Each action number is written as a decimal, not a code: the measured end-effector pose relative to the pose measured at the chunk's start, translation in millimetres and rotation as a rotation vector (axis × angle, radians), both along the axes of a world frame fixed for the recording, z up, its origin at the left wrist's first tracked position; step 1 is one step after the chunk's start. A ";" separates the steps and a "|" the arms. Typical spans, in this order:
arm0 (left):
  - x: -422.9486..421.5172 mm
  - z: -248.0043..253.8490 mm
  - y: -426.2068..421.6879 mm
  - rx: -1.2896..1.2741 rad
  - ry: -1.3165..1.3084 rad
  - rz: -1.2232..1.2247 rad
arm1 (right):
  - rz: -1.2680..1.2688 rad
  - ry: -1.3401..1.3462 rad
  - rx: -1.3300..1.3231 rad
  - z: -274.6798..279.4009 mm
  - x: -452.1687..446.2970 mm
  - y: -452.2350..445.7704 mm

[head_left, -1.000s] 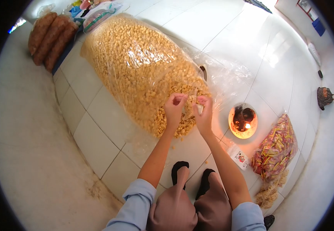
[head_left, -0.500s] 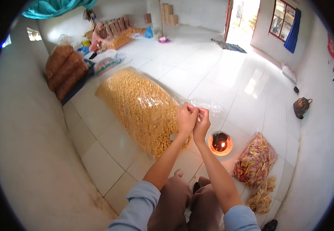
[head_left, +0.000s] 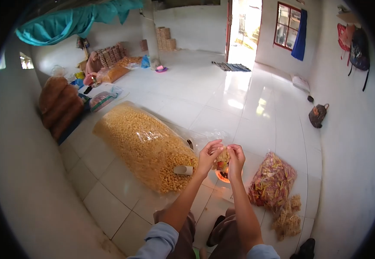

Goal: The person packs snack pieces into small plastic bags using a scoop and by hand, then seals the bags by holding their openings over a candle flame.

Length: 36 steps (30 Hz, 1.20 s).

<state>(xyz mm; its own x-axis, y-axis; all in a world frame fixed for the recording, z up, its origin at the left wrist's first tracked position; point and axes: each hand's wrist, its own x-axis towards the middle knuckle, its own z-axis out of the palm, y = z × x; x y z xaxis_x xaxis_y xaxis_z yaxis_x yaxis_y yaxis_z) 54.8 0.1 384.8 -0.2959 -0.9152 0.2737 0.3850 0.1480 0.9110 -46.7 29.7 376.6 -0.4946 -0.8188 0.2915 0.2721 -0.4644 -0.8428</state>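
A small clear packet of yellowish snack pieces (head_left: 222, 159) hangs between my hands, in front of and partly hiding the orange-glowing burner dish (head_left: 223, 176). My left hand (head_left: 209, 159) pinches at the packet's upper left edge, and my right hand (head_left: 236, 160) pinches its upper right. Left of them lies a big clear sack of golden snack pieces (head_left: 131, 138), its open end toward me. A pale scoop (head_left: 183, 170) rests on the pieces at that end. To the right stands a clear bag of red and yellow sachets (head_left: 273, 179).
Several filled snack packets (head_left: 289, 220) lie by the sachet bag. Brown sacks (head_left: 60, 105) lean at the left wall. At the back, a seated person (head_left: 93, 64) is near stacked packs (head_left: 112, 55). A backpack (head_left: 318, 115) sits by the right wall; a mat (head_left: 230, 66) lies at the doorway.
My hands have moved apart and lower in view, in front of the burner. The filled packet now shows between them. The view has tilted up and turned right, and the scoop is now plainly visible.
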 end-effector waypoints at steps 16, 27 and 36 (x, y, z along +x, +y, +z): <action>-26.8 -4.6 8.7 0.224 0.244 0.126 | -0.070 0.115 0.123 7.8 -11.2 1.4; -18.0 -19.2 2.5 0.144 0.181 0.261 | -0.056 0.171 0.097 2.4 -12.1 7.2; -0.8 -10.0 -12.0 0.065 0.194 0.021 | -0.131 0.207 0.091 7.2 -18.5 10.7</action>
